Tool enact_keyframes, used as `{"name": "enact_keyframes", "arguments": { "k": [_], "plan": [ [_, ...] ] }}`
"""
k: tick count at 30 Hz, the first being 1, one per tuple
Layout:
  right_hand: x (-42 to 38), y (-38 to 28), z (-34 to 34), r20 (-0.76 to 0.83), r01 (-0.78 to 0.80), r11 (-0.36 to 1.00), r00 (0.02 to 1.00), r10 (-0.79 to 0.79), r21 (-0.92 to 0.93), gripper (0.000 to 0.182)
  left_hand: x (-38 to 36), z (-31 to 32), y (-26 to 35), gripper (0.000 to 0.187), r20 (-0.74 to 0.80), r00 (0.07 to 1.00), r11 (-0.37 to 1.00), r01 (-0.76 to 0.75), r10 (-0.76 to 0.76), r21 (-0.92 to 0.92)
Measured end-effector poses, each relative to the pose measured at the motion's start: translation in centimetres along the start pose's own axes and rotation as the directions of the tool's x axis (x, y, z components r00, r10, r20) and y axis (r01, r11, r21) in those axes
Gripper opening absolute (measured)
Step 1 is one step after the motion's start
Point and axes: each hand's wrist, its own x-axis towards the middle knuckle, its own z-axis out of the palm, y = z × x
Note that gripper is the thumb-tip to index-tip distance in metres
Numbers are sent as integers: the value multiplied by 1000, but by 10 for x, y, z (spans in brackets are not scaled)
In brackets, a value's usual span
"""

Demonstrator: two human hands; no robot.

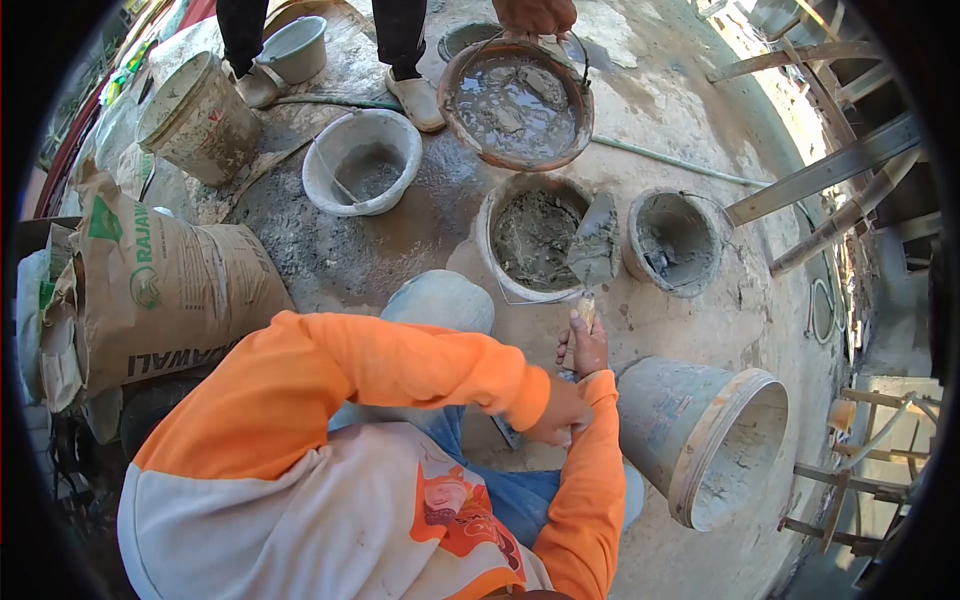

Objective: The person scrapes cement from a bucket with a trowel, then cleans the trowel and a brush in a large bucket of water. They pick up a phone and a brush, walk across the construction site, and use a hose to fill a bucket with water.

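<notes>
My right hand (588,342) is closed around the wooden handle of a trowel (596,245). The trowel's mortar-smeared blade points away from me, over the right rim of a bucket of wet grey mortar (535,240). Across my lap reaches my left hand (562,412), its fingers curled beside my right forearm sleeve. What those fingers grip is hidden; a flat grey piece (508,432) shows just below them. Right of the mortar bucket stands a smaller bucket (675,245) with grey residue inside.
Ahead, another person's hand (535,14) holds a bucket of watery mortar (517,105). A white bucket (362,162) and a crusted tall bucket (200,118) stand front left. Paper cement bags (185,290) are at left. A large bucket (700,440) lies tipped at right, near wooden poles (830,165).
</notes>
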Motion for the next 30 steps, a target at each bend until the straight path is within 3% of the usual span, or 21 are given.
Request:
{"name": "enact_keyframes", "arguments": {
  "k": [1,2,3,4,5,6,8,9,11,12,14,15,17,20,27,30],
  "plan": [
    [2,-1,-4,7,52,997,999,-53,65,28,-22,-17,2,25,-226,970,989,-111,86,-100],
    [4,-2,-7,10,107,986,994,-110,129,28,-50,-40,11,19,-427,904,967,-135,31,-214],
    [-2,-8,-8,20,199,964,978,-206,176,28,-72,-53,11,18,-652,758,962,-175,-5,-211],
    [-4,-13,-9,11,201,963,978,-207,180,28,-96,-62,7,17,-801,582,959,-124,-139,-256],
    [-4,-17,-9,-39,201,959,980,-197,202,27,-109,-66,-10,15,-842,350,820,-263,-409,-508],
    [-4,-20,-9,-88,203,953,978,-188,224,26,-128,-81,-27,22,-854,156,814,-259,-497,-520],
    [-8,-23,-14,-99,213,956,976,-196,202,24,-143,-101,-81,47,-522,-101,448,-664,-847,-599],
    [-7,-26,-13,-95,224,958,973,-209,178,22,-139,-105,-95,47,-532,-105,456,-667,-840,-589],
    [-4,-22,-10,-75,252,957,967,-243,144,21,-119,-119,-117,73,-69,156,-90,-820,-985,-566],
    [-2,-17,-11,-60,254,961,967,-249,105,20,-106,-121,-126,73,-84,162,-88,-822,-983,-563],
    [-4,-18,-5,-62,228,967,973,-222,112,19,-81,-120,-136,83,-181,373,-202,-781,-910,-591],
    [-4,-18,-3,-64,220,969,975,-214,115,20,-73,-123,-140,83,-185,377,-203,-779,-908,-593],
    [-7,-19,-6,-72,214,971,976,-207,111,20,-60,-127,-143,81,-190,190,-27,-773,-963,-634],
    [-14,-20,-14,-104,230,968,970,-220,97,20,-60,-135,-139,79,-305,165,82,-750,-938,-656],
    [-19,-17,-32,-199,234,956,960,-198,176,20,-67,-154,-122,76,-277,79,110,-789,-958,-605],
    [-22,-18,-34,-209,235,956,958,-197,176,20,-79,-164,-124,75,-328,116,114,-787,-937,-606]
  ]
}}
